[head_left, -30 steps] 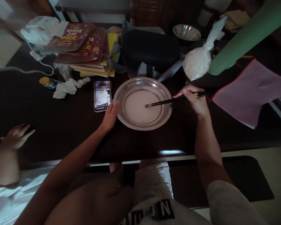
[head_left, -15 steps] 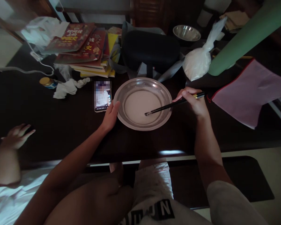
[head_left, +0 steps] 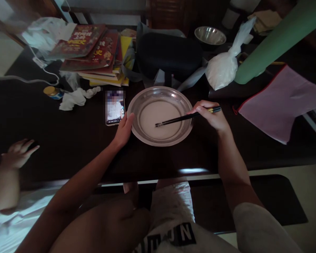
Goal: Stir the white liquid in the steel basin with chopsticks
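Observation:
A wide metal basin (head_left: 183, 135) stands on the dark table in front of me, with a cloudy whitish liquid (head_left: 158, 114) in its bottom. My left hand (head_left: 124, 130) grips the basin's left rim, thumb on top and the fingers out of sight below it. Over the right rim, my right hand (head_left: 210, 114) is closed around a pair of black chopsticks (head_left: 173, 121) with gold bands. Their tips reach into the liquid near the basin's middle. Just left of the basin lies a phone (head_left: 115, 108) with its screen lit.
Behind the basin sit a black case (head_left: 170, 52) and a tied bag of white powder (head_left: 221, 72). Stacked books (head_left: 89, 63), crumpled tissue (head_left: 73, 99) and a small jar (head_left: 52, 92) are left. A green cylinder (head_left: 274, 44) leans right, beside a pink cloth pouch (head_left: 279, 105). Another person's hand (head_left: 19, 153) rests at left.
My right hand has moved left, bringing the chopstick tips further left through the liquid. My left hand stays on the rim.

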Demonstrator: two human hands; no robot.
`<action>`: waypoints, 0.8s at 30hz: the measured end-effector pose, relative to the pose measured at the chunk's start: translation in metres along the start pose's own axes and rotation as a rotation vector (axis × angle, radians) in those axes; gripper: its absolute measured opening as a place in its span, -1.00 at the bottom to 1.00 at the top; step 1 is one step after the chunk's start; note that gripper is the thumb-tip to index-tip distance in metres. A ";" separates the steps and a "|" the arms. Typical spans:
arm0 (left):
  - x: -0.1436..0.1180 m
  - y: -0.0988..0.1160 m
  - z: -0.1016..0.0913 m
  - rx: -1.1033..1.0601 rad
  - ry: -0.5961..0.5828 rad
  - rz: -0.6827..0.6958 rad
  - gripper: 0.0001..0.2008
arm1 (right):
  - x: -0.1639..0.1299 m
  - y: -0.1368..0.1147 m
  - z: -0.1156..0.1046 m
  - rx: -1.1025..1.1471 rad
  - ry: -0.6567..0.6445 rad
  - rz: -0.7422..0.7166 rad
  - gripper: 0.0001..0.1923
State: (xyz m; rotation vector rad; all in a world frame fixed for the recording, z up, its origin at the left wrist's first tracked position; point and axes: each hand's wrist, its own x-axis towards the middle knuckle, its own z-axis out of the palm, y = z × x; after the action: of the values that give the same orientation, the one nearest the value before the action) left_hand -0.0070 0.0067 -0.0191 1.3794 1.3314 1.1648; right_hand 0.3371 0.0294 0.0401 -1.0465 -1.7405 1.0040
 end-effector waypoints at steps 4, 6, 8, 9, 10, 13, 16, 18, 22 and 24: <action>0.001 -0.005 0.000 -0.008 0.010 0.011 -0.39 | 0.001 -0.002 -0.002 -0.053 0.104 -0.025 -0.75; 0.001 -0.006 0.000 0.005 0.003 0.025 -0.41 | 0.000 -0.002 -0.005 -0.045 0.167 -0.030 -0.73; 0.001 -0.006 -0.001 0.006 -0.002 0.032 -0.42 | -0.001 -0.002 -0.005 -0.009 0.140 -0.022 -0.70; 0.001 -0.006 -0.001 0.004 -0.003 0.028 -0.42 | -0.001 -0.002 -0.004 0.005 0.102 -0.012 -0.70; 0.001 -0.005 -0.001 0.005 -0.004 0.022 -0.42 | -0.001 -0.002 -0.002 0.010 0.062 -0.004 -0.71; 0.000 -0.004 -0.001 0.011 -0.001 0.003 -0.42 | 0.000 -0.003 0.002 -0.024 0.019 0.000 -0.73; 0.001 -0.006 -0.002 0.021 -0.003 0.009 -0.44 | 0.000 -0.002 0.000 -0.055 0.120 -0.003 -0.71; 0.001 -0.007 -0.002 0.039 -0.006 0.034 -0.46 | 0.000 -0.001 -0.001 -0.041 0.153 0.004 -0.67; 0.001 -0.006 -0.001 0.023 0.004 0.025 -0.44 | 0.000 -0.001 0.003 -0.006 0.036 0.013 -0.67; 0.001 -0.005 -0.001 0.000 0.014 -0.003 -0.43 | 0.001 -0.002 0.004 -0.023 0.011 -0.005 -0.69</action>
State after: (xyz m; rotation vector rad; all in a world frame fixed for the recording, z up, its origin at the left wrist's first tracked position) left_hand -0.0087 0.0077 -0.0238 1.3717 1.3429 1.1742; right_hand 0.3323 0.0286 0.0407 -1.0597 -1.7484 0.9754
